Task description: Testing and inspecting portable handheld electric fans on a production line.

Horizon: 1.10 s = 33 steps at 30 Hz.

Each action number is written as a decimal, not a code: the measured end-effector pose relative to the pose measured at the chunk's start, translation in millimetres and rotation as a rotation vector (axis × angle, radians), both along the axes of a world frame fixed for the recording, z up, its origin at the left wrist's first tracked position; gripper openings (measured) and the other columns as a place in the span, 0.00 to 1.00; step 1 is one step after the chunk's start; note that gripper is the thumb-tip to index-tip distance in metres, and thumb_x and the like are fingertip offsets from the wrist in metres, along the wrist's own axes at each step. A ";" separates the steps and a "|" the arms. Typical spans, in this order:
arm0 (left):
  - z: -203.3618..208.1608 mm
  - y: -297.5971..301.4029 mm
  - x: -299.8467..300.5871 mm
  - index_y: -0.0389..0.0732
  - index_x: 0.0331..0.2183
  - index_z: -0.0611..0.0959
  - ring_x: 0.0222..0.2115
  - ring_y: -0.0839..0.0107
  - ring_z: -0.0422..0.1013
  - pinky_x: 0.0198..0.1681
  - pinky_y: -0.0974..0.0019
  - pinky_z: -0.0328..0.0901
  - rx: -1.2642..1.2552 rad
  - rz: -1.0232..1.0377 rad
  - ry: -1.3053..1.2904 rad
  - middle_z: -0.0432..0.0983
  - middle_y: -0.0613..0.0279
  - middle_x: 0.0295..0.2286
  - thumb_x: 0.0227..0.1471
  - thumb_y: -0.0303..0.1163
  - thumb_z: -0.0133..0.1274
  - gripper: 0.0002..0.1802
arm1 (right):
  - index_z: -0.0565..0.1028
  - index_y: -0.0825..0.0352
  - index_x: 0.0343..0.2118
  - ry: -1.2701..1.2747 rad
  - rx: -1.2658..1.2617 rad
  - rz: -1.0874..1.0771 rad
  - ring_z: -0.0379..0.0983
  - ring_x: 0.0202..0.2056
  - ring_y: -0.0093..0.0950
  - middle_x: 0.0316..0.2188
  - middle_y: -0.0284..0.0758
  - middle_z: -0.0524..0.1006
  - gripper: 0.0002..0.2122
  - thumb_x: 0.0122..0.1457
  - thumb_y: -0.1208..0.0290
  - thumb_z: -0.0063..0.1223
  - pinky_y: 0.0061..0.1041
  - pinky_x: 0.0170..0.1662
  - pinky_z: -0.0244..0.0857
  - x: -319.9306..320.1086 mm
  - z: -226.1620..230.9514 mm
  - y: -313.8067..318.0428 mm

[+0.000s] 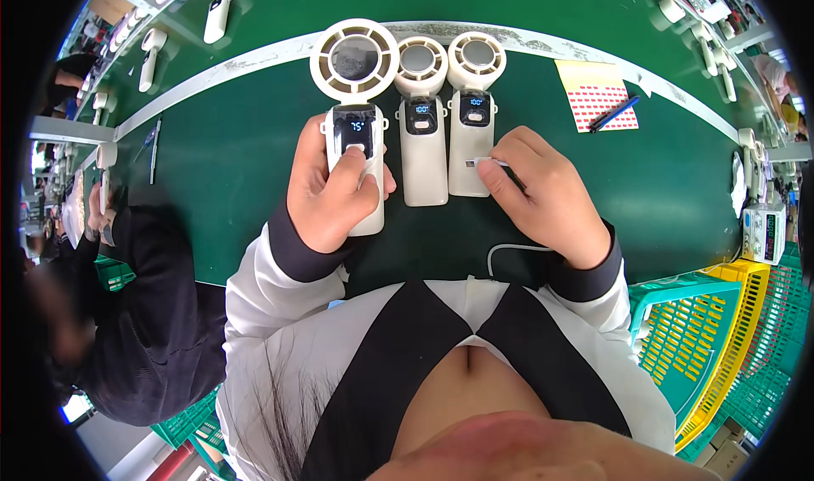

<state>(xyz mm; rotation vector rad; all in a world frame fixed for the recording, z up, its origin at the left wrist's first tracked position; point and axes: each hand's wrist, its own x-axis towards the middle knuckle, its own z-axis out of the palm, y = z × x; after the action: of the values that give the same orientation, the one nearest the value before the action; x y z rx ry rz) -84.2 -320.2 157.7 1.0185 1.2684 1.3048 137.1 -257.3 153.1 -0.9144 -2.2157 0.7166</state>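
Note:
My left hand is wrapped round a cream handheld fan, its thumb on the button below the lit display. This fan's round head points away from me. Two similar fans stand side by side to its right: a middle fan and a right fan, both with lit displays. Between thumb and fingers, my right hand pinches a white cable's metal plug, which shows in front of the right fan's handle. Whether the plug touches that handle, I cannot tell. The white cable curves below my right wrist.
A yellow sheet with red labels and a blue pen lie at the right on the green table. A pale strip crosses behind the fans. Baskets stand at lower right. Another person's dark sleeve is at left.

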 end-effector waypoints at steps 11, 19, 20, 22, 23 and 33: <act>-2.0 1.7 1.1 0.36 0.46 0.62 0.23 0.66 0.69 0.28 0.64 0.66 0.014 -0.006 0.002 0.69 0.52 0.33 0.44 0.20 0.35 0.23 | 0.70 0.70 0.27 -0.065 -0.002 0.031 0.67 0.25 0.39 0.25 0.39 0.69 0.05 0.53 0.74 0.52 0.30 0.28 0.62 2.3 -1.3 -1.2; -20.4 12.6 -6.9 0.34 0.43 0.66 0.23 0.69 0.66 0.27 0.69 0.65 0.072 -0.003 0.424 0.68 0.55 0.28 0.46 0.23 0.43 0.19 | 0.68 0.69 0.22 -0.061 0.080 0.013 0.67 0.22 0.38 0.22 0.39 0.67 0.08 0.52 0.72 0.52 0.32 0.25 0.62 0.9 -6.4 -2.4; -22.9 15.5 -8.2 0.33 0.43 0.67 0.24 0.70 0.66 0.28 0.69 0.64 0.090 -0.002 0.527 0.67 0.55 0.29 0.46 0.24 0.44 0.18 | 0.68 0.69 0.22 -0.062 0.079 0.013 0.67 0.22 0.38 0.22 0.39 0.67 0.08 0.52 0.72 0.52 0.32 0.25 0.62 1.1 -7.3 -3.0; -28.5 20.6 -7.3 0.28 0.40 0.68 0.31 0.68 0.65 0.33 0.69 0.64 -0.097 0.137 0.254 0.64 0.51 0.34 0.47 0.23 0.48 0.16 | 0.68 0.69 0.23 -0.061 0.101 0.021 0.68 0.22 0.39 0.22 0.39 0.67 0.07 0.52 0.72 0.52 0.33 0.25 0.63 1.8 -8.9 -4.2; -31.6 24.4 -5.1 0.26 0.42 0.66 0.29 0.69 0.68 0.33 0.69 0.64 0.159 0.122 0.719 0.69 0.51 0.30 0.49 0.26 0.47 0.19 | 0.67 0.69 0.24 -0.059 0.099 0.024 0.68 0.22 0.39 0.22 0.39 0.67 0.07 0.52 0.72 0.51 0.33 0.25 0.63 2.2 -9.5 -4.8; -29.3 33.6 6.1 0.25 0.39 0.69 0.33 0.51 0.67 0.36 0.56 0.63 0.478 0.301 1.228 0.69 0.43 0.32 0.43 0.27 0.51 0.21 | 0.66 0.66 0.35 -0.131 -0.013 0.054 0.70 0.26 0.38 0.30 0.39 0.69 0.12 0.49 0.72 0.56 0.31 0.28 0.64 6.7 -7.7 -8.3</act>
<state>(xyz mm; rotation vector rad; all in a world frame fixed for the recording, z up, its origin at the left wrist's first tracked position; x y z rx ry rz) -78.1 -286.6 128.4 2.2255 2.0958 1.2149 143.8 -265.5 145.4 -0.9350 -2.3611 0.7150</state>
